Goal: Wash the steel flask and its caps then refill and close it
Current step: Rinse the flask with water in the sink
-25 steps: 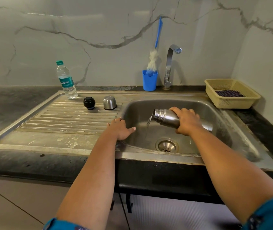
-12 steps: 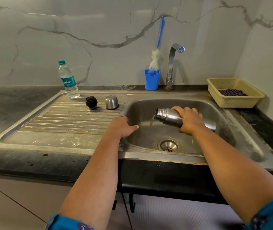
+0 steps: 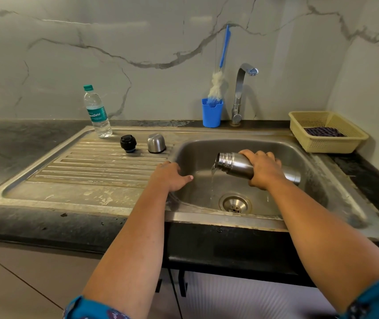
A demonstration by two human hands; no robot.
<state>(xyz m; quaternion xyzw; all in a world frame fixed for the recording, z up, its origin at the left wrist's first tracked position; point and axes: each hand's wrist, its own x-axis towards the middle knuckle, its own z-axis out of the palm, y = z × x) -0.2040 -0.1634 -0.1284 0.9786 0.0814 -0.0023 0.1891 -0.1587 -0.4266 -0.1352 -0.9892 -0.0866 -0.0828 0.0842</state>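
Observation:
My right hand (image 3: 263, 171) grips the steel flask (image 3: 235, 165) round its middle and holds it on its side over the sink basin (image 3: 310, 180), mouth to the left. A thin stream of water runs from the mouth toward the drain (image 3: 235, 203). My left hand (image 3: 170, 177) rests on the left rim of the basin, fingers loosely bent, holding nothing. On the ribbed drainboard (image 3: 80, 166) stand the black inner cap (image 3: 128, 143) and the steel outer cap (image 3: 156, 143), side by side. A plastic water bottle (image 3: 96, 112) with a green cap stands behind them.
The tap (image 3: 241, 88) rises behind the basin, its spout turned right, no water coming from it. A blue cup (image 3: 212, 112) holds a bottle brush (image 3: 218, 81). A yellow basket (image 3: 331, 143) with a dark cloth sits at the right on the black counter (image 3: 45, 224).
The flask stays tipped in my right hand and keeps pouring into the basin. My left hand has not left the rim. The view has drifted slightly.

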